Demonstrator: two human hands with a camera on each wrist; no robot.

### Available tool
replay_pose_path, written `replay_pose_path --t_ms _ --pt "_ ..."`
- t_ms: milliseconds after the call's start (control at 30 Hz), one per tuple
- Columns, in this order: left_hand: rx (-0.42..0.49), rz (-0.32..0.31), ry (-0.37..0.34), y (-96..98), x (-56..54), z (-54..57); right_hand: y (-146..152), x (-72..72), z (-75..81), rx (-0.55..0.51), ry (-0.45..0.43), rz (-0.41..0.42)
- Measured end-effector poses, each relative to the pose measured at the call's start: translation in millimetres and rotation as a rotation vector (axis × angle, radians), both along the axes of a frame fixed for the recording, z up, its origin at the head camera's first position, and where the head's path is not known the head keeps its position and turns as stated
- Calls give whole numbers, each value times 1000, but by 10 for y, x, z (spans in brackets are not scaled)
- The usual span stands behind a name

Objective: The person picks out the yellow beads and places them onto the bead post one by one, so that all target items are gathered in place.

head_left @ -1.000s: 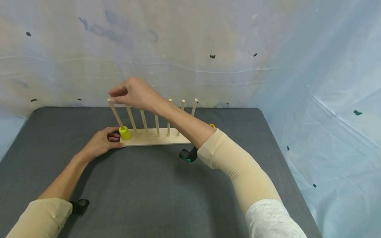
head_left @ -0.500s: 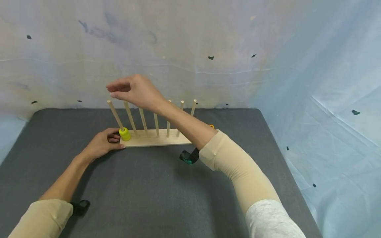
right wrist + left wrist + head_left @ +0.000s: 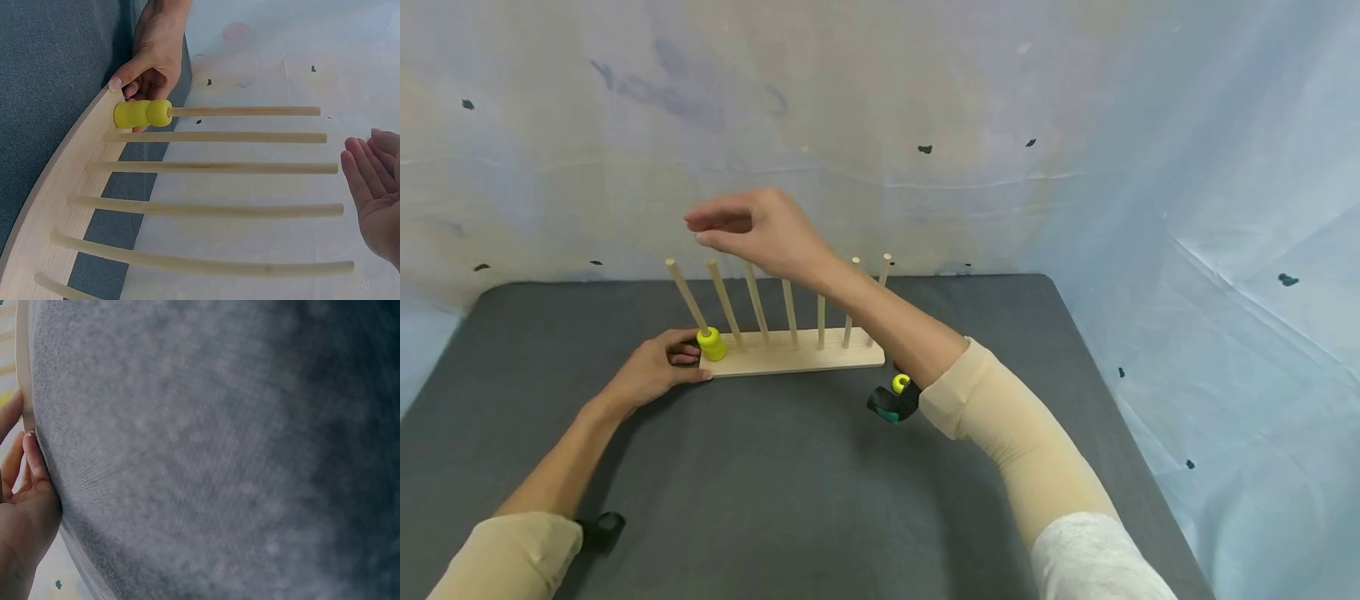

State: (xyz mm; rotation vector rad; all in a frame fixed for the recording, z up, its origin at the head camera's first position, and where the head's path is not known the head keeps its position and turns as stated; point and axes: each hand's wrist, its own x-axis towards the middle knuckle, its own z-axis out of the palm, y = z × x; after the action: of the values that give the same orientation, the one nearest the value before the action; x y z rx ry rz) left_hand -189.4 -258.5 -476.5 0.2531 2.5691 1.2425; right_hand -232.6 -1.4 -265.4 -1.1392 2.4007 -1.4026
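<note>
The pale rectangular wooden board, with its row of thin round wooden pegs, has its left end pinched by the left hand, thumb at the front corner. We see the right hand holding nothing, fingers lightly bent, thumb parted from them, air between it and the peg tops. Bright yellow beads sit stacked around the leftmost peg's foot. Past the board's right end we find a round yellow bead. Wide dark grey table stretches before the board's front edge.
</note>
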Motion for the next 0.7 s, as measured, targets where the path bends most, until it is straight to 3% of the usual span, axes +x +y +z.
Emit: replay_pose_path --t_ms 467,700 --pt "-2 -10 0 26 -40 -37 392 113 -85 -154 -83 -75" --pt "4 -12 5 43 -55 -6 617 145 -151 -220 -20 -73"
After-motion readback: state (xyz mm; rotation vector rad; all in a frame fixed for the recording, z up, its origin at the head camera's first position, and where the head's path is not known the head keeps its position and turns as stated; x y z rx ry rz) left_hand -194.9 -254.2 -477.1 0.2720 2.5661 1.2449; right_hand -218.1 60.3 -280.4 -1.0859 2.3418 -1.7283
